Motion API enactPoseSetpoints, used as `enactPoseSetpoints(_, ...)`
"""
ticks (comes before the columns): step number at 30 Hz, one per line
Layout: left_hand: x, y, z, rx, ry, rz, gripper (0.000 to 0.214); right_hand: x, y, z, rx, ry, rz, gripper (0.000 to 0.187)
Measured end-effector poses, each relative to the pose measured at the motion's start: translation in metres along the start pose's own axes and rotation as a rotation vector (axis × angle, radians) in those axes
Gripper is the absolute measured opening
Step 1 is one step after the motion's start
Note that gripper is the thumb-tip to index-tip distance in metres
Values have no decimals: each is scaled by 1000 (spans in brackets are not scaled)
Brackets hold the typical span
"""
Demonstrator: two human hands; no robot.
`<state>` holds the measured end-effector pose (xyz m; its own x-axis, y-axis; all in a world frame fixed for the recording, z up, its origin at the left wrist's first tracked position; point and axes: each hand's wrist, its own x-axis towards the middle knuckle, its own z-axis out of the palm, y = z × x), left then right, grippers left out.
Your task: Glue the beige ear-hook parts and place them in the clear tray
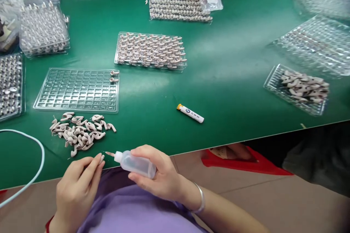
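My right hand grips a small clear squeeze bottle with a thin nozzle pointing left. My left hand pinches one small beige part between thumb and fingertips, right at the nozzle tip. Both hands are at the near edge of the green table, over my purple top. A loose pile of the same beige parts lies just beyond my left hand. Behind the pile sits a clear compartment tray with two parts in its far right corner.
Filled trays of parts stand in the middle, at the far left and further back. A tray with loose parts is at the right. A white lighter lies mid-table. A white cable curves at the left.
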<state>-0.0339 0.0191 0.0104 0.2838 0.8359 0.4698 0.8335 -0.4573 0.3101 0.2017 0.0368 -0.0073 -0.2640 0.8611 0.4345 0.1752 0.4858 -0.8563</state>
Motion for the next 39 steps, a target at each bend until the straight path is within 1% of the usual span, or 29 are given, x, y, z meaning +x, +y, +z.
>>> enactPoseSetpoints(2, 0, -1, 2, 78, -6, 92, 32, -1, 1, 1, -41, 15, -50, 40)
enactPoseSetpoints(4, 2, -1, 3, 90, -17, 105, 33, -2, 2, 0, -88, 14, -87, 43)
enactPoseSetpoints(8, 3, -1, 3, 74, -17, 78, 33, -5, 3, 0, -145, -24, -127, 44)
enactPoseSetpoints(13, 2, 0, 3, 52, -51, 43, 37, -3, 4, 0, -165, -54, -127, 44)
enactPoseSetpoints(17, 2, 0, 4, 49, -45, 40, 39, -2, 3, -1, -164, -75, -119, 47)
enactPoseSetpoints(23, 1, -1, 5, 42, -60, 44, 40, -3, 4, -1, -169, -77, -122, 46)
enactPoseSetpoints(34, 3, -1, 5, 41, -47, 33, 37, -4, 5, 0, -182, -75, -131, 49)
enactPoseSetpoints(37, 4, -1, 6, 26, -40, 9, 35, -5, 5, -2, -133, -57, -115, 48)
enactPoseSetpoints(39, 3, 1, 5, -3, -24, -46, 32, -6, 4, -5, -43, -40, -64, 46)
